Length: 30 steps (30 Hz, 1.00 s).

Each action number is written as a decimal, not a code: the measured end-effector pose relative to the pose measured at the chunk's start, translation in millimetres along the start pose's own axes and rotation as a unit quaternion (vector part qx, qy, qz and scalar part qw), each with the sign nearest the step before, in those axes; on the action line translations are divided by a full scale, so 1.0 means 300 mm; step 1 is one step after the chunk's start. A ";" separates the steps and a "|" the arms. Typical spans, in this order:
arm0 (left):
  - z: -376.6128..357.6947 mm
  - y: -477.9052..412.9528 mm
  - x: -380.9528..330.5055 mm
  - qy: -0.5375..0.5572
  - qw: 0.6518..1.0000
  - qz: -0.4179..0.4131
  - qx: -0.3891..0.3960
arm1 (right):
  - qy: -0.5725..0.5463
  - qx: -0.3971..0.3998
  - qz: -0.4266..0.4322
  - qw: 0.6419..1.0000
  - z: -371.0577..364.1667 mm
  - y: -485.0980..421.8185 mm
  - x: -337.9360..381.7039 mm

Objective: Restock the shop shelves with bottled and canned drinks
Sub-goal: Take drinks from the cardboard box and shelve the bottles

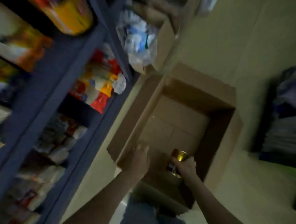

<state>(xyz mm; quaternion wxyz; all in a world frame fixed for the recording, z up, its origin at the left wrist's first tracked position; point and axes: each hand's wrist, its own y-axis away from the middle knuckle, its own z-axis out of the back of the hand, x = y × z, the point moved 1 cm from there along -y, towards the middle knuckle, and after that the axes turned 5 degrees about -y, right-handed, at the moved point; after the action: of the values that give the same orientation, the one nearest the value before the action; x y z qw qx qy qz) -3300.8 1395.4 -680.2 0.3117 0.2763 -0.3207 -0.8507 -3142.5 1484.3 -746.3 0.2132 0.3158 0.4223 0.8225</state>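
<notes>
An open cardboard box (216, 132) sits on the floor in front of me, its bottom mostly bare. My right hand (186, 167) is inside the box near its front edge, closed around a gold-topped drink can (179, 155). A second can (172, 168) shows just below that hand. My left hand (138, 158) rests on the box's left front rim with its fingers spread. The picture is blurred.
A blue shelf unit (63, 83) with packets and bottles runs down the left side. Another cardboard box (164, 44) with plastic-wrapped goods stands beyond the open one. A dark stack of items (284, 122) lies on the floor at right. Pale floor lies between.
</notes>
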 end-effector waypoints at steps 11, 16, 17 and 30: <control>-0.280 -0.331 0.137 -0.089 0.994 -0.030 0.047 | 0.092 0.025 -0.023 0.995 -0.301 -0.360 -0.161; 0.021 -0.094 -0.002 0.037 0.999 -0.034 -0.008 | 0.108 0.005 0.133 0.985 -0.123 0.006 0.128; 0.113 -0.029 -0.043 0.044 0.998 -0.034 -0.022 | 0.107 0.004 0.171 0.979 -0.070 0.108 0.203; 1.508 1.083 -0.531 0.034 0.916 -0.117 -0.383 | 0.038 -0.038 0.609 0.792 0.737 1.598 1.169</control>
<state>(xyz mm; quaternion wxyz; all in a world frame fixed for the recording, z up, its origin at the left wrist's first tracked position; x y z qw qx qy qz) -3385.4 1482.1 -113.6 0.3025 0.2000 0.0751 -0.9289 -3276.9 1559.8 -131.6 -0.3358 0.4680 0.1188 0.8088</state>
